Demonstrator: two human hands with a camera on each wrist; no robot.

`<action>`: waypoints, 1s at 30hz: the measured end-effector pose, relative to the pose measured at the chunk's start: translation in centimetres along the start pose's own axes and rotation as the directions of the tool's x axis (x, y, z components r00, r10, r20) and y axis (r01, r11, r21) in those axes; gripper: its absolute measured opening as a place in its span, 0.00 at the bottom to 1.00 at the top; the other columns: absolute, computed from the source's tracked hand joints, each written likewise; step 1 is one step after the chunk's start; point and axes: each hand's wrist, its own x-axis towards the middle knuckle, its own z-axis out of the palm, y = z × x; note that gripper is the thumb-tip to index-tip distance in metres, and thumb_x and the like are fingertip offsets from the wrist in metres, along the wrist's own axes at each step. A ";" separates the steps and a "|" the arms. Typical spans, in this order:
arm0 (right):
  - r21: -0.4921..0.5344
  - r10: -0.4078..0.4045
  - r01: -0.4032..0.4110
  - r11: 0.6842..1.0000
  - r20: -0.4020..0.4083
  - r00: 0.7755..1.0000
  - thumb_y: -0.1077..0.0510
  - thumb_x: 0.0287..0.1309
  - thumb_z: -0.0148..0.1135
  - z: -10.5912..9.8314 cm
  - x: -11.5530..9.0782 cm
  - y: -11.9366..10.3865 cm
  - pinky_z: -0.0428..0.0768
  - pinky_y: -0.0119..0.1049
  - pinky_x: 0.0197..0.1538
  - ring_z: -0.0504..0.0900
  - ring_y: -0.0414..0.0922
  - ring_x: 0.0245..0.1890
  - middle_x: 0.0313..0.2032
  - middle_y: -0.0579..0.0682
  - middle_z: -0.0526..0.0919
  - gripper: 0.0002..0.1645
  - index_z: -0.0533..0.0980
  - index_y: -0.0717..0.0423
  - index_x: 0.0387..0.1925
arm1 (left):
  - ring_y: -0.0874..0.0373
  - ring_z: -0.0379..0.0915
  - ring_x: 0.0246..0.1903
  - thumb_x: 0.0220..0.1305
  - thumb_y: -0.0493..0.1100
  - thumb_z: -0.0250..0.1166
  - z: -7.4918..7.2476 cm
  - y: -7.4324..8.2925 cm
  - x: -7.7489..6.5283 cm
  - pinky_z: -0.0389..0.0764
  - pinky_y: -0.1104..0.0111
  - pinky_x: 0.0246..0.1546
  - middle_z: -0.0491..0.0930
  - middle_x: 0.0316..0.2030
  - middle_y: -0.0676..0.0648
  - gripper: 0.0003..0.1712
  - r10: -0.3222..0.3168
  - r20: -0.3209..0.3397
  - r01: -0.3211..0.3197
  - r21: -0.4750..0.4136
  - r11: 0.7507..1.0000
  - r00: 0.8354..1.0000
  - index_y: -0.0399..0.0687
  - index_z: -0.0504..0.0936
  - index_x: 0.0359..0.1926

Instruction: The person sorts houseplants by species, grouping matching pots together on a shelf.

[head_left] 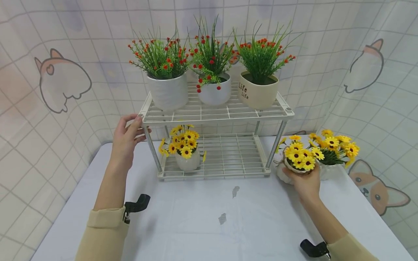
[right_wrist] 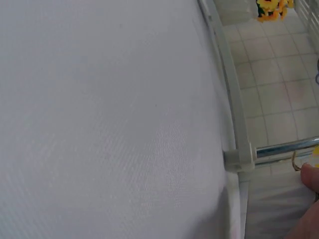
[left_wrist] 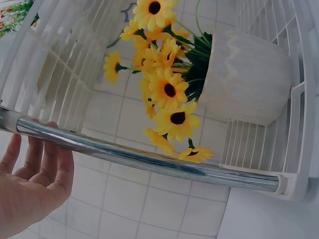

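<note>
My left hand holds the upper left corner of a white two-tier shelf rack. In the left wrist view its fingers reach behind the metal post. My right hand grips a small flowerpot of yellow daisies from below, to the right of the rack; the palm hides much of this pot. Only part of that hand shows at the edge of the right wrist view. Another pot of yellow daisies stands at the left of the lower shelf.
On the upper shelf stand a white ribbed pot, a smaller white pot and a cream pot, all with red-flowered plants. More yellow daisies in a pot are behind my right hand. A white cloth covers the table.
</note>
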 end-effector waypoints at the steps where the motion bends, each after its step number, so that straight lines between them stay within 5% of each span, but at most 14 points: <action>1: 0.005 -0.008 0.008 1.000 0.004 1.000 0.60 0.55 0.79 -0.1 -0.2 -0.2 0.51 0.40 0.76 0.55 0.45 0.76 0.77 0.49 0.56 0.64 0.45 0.47 0.79 | 0.54 0.79 0.48 0.76 0.58 0.59 0.0 0.0 0.0 0.77 0.68 0.53 0.81 0.49 0.47 0.23 0.002 0.000 -0.002 -0.001 1.000 1.000 0.53 0.70 0.62; 15: 0.021 -0.076 0.074 0.997 0.061 0.995 0.62 0.51 0.81 -0.3 -3.6 -2.0 0.55 0.47 0.75 0.59 0.45 0.73 0.74 0.48 0.63 0.62 0.52 0.42 0.78 | 0.54 0.80 0.47 0.76 0.57 0.60 -0.2 -0.1 0.1 0.76 0.68 0.53 0.79 0.50 0.43 0.22 0.005 0.008 -0.005 -0.016 1.000 1.000 0.53 0.69 0.62; 22: 0.026 -0.165 0.163 0.986 0.120 0.979 0.63 0.52 0.80 0.2 -4.9 -2.8 0.51 0.49 0.76 0.58 0.44 0.74 0.74 0.47 0.62 0.62 0.52 0.41 0.78 | 0.55 0.80 0.46 0.76 0.56 0.60 -0.2 -0.1 0.1 0.76 0.69 0.52 0.79 0.49 0.47 0.21 0.014 0.012 -0.014 -0.036 0.999 1.000 0.53 0.70 0.61; 30: 0.044 -0.175 0.170 0.985 0.206 0.963 0.62 0.53 0.80 1.2 -6.1 -3.4 0.51 0.55 0.75 0.56 0.46 0.75 0.74 0.47 0.60 0.61 0.51 0.45 0.78 | 0.55 0.80 0.46 0.76 0.56 0.60 -0.1 -0.2 0.1 0.76 0.69 0.52 0.79 0.49 0.45 0.21 0.014 0.009 -0.014 -0.034 0.999 1.000 0.53 0.70 0.61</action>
